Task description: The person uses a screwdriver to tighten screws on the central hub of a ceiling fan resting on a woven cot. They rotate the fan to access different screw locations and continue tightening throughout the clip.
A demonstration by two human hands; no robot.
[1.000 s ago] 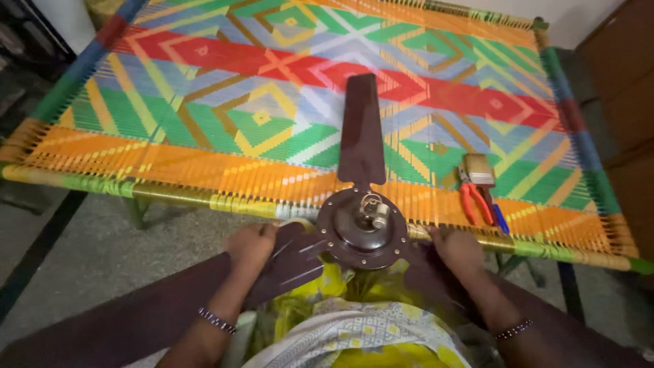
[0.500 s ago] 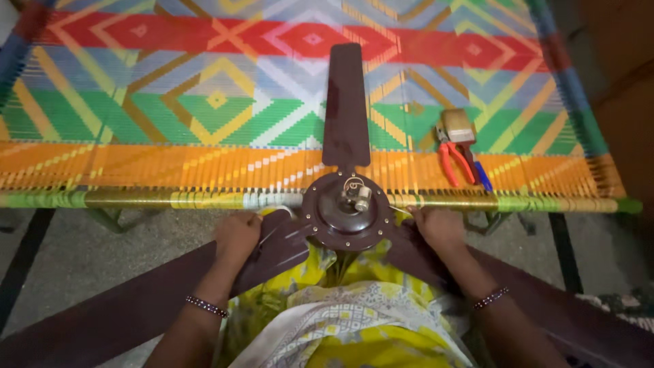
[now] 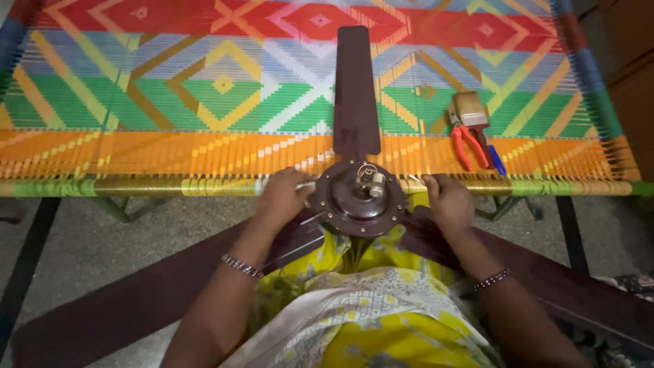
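Left hand (image 3: 283,199) and right hand (image 3: 449,202) gripped the blade roots beside the ceiling fan motor (image 3: 360,197); we'd pulled it closer onto the woven cot's rail (image 3: 136,185), pliers (image 3: 470,144) beyond our right

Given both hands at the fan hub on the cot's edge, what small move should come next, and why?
Probably slide the ceiling fan further onto the woven cot: left hand and right hand grip it, but its hub overhangs the frame and two blades hang unsupported.
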